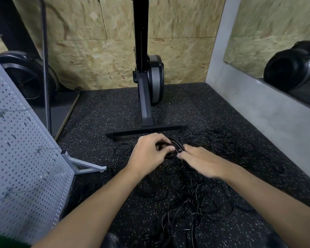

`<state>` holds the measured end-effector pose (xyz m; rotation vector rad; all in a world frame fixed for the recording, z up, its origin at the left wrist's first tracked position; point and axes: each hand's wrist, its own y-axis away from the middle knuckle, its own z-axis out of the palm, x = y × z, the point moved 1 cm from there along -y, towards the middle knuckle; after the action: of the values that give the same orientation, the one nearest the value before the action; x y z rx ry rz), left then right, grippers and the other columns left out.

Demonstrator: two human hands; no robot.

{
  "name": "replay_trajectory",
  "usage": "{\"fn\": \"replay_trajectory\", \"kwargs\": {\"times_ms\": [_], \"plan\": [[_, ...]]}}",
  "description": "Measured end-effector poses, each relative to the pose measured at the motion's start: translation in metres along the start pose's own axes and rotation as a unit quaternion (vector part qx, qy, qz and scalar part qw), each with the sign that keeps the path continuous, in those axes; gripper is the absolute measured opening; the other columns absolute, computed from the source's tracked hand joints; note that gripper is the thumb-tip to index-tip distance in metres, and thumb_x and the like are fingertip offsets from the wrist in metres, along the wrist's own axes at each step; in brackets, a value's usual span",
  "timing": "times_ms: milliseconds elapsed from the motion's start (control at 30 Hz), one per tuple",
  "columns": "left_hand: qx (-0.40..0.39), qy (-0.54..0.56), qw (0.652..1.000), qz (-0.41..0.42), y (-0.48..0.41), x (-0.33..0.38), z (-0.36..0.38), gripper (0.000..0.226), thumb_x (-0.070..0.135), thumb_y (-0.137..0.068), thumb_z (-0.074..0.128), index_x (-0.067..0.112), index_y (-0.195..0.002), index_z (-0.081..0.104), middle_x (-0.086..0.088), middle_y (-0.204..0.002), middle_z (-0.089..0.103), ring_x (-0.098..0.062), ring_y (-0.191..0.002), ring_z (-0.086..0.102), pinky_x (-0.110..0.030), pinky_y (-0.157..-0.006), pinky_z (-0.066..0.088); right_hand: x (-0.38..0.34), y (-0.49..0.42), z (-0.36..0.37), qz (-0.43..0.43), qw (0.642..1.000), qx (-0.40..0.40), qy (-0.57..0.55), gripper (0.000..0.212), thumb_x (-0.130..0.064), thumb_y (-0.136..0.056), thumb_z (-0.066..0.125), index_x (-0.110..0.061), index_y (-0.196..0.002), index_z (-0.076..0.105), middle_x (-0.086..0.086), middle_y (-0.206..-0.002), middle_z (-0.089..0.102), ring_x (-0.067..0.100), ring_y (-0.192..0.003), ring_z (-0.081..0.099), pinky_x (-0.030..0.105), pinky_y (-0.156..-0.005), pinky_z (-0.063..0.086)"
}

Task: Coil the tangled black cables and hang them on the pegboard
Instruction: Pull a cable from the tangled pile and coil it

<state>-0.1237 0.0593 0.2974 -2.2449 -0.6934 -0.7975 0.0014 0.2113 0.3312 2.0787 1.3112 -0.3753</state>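
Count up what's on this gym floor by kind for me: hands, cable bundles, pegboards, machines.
Hands: 2, left hand and right hand
Cable bundles: 2, the coil held in both hands and the tangled cables heaped loose
Pegboards: 1, the pegboard at left
Machines: 2, centre machine and fan-wheel machine
Total: 7

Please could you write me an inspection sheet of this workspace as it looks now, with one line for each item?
Surface: speckled black rubber floor; no table in view.
Job's things: small coil held between both hands; grey pegboard stands at the left, with no cable hanging on the part in view.
Clutter: nothing seen apart from the cables.
Hands: left hand grips the coil; right hand pinches its near edge.
Cables: loose tangled cables spread over the floor, under and right of the hands.
Surroundings: exercise machine upright ahead; fan wheel behind the pegboard; chipboard wall; concrete ledge at the right.
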Motion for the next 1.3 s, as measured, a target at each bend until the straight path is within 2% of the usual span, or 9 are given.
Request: {"fn": "replay_trajectory", "kwargs": {"times_ms": [67, 133, 200, 333, 467, 633, 767, 1067, 1300], "plan": [[0.004, -0.008, 1.0, -0.014, 0.0, -0.003, -0.001, 0.01, 0.031, -0.086, 0.084, 0.027, -0.094, 0.08, 0.016, -0.089, 0.071, -0.002, -0.079, 0.062, -0.031, -0.077, 0.055, -0.003, 0.001, 0.003, 0.004, 0.999, -0.043, -0.01, 0.084, -0.069, -0.102, 0.035, -0.016, -0.164, 0.02, 0.005, -0.165, 0.034, 0.022, -0.137, 0.049, 0.033, -0.103, 0.036], [0.013, -0.015, 1.0, -0.014, 0.001, -0.006, -0.003, 0.013, 0.034, -0.086, 0.085, 0.025, -0.095, 0.081, 0.017, -0.093, 0.063, -0.001, -0.083, 0.06, -0.025, -0.077, 0.053, -0.003, -0.001, 0.006, -0.025, 0.997, -0.052, 0.045, 0.088, -0.074, -0.099, 0.038, -0.012, -0.161, 0.027, 0.002, -0.147, 0.054, 0.021, -0.127, 0.058, 0.031, -0.1, 0.045], [0.021, -0.018, 1.0, -0.01, 0.002, -0.008, -0.004, 0.018, 0.036, -0.086, 0.085, 0.023, -0.097, 0.081, 0.016, -0.095, 0.056, -0.001, -0.084, 0.058, -0.02, -0.076, 0.049, 0.0, -0.007, 0.008, -0.055, 0.993, -0.032, 0.099, 0.065, -0.062, -0.103, 0.045, -0.004, -0.134, 0.047, -0.003, -0.097, 0.063, 0.015, -0.085, 0.063, 0.03, -0.074, 0.048], [0.035, -0.033, 0.998, -0.026, 0.001, -0.003, -0.007, 0.031, 0.045, -0.084, 0.084, 0.022, -0.097, 0.069, 0.014, -0.096, 0.055, -0.004, -0.087, 0.057, -0.024, -0.077, 0.05, 0.002, -0.014, 0.012, -0.069, 0.995, -0.009, 0.073, 0.04, -0.046, -0.109, 0.043, -0.008, -0.105, 0.055, -0.001, -0.078, 0.056, 0.013, -0.063, 0.048, 0.037, -0.063, 0.045], [0.001, -0.042, 0.998, -0.051, -0.002, -0.009, -0.011, 0.029, 0.048, -0.089, 0.078, 0.023, -0.097, 0.065, 0.012, -0.088, 0.063, -0.005, -0.085, 0.06, -0.023, -0.074, 0.05, -0.003, -0.008, 0.01, -0.068, 0.996, 0.013, 0.065, 0.039, -0.041, -0.111, 0.039, -0.008, -0.111, 0.061, 0.003, -0.081, 0.064, 0.012, -0.062, 0.051, 0.037, -0.062, 0.047], [-0.043, 0.035, 0.997, -0.063, 0.001, -0.017, -0.018, 0.012, 0.03, -0.105, 0.06, 0.024, -0.106, 0.07, 0.01, -0.083, 0.072, -0.004, -0.081, 0.066, -0.011, -0.07, 0.043, 0.006, -0.003, 0.002, -0.043, 0.998, 0.02, -0.035, 0.038, -0.04, -0.111, 0.038, -0.009, -0.112, 0.06, -0.027, -0.079, 0.065, 0.012, -0.069, 0.059, 0.046, -0.078, 0.06], [-0.028, 0.018, 0.999, -0.03, 0.001, -0.018, -0.019, 0.011, 0.026, -0.104, 0.064, 0.022, -0.108, 0.074, 0.013, -0.086, 0.071, -0.003, -0.081, 0.065, -0.012, -0.071, 0.045, 0.011, -0.004, 0.002, -0.035, 0.998, 0.025, -0.046, 0.036, -0.044, -0.111, 0.036, -0.017, -0.112, 0.06, -0.011, -0.103, 0.067, 0.016, -0.077, 0.063, 0.041, -0.079, 0.062], [0.005, -0.026, 0.995, 0.094, -0.011, 0.002, -0.024, 0.01, 0.025, -0.091, 0.079, 0.017, -0.097, 0.08, 0.009, -0.085, 0.063, -0.007, -0.076, 0.057, -0.012, -0.071, 0.042, 0.014, 0.006, 0.004, -0.039, 0.989, -0.132, 0.051, 0.034, -0.048, -0.11, 0.038, -0.02, -0.111, 0.058, -0.01, -0.09, 0.059, 0.012, -0.075, 0.059, 0.04, -0.082, 0.061], [-0.056, 0.039, 0.994, 0.08, -0.02, 0.013, -0.014, 0.01, 0.03, -0.086, 0.084, 0.022, -0.091, 0.082, 0.009, -0.086, 0.066, -0.013, -0.079, 0.061, -0.019, -0.072, 0.046, 0.024, 0.006, 0.005, -0.056, 0.97, -0.214, 0.097, 0.042, -0.07, -0.1, 0.04, -0.033, -0.11, 0.059, 0.008, -0.114, 0.068, 0.022, -0.093, 0.074, 0.061, -0.094, 0.054]]}}
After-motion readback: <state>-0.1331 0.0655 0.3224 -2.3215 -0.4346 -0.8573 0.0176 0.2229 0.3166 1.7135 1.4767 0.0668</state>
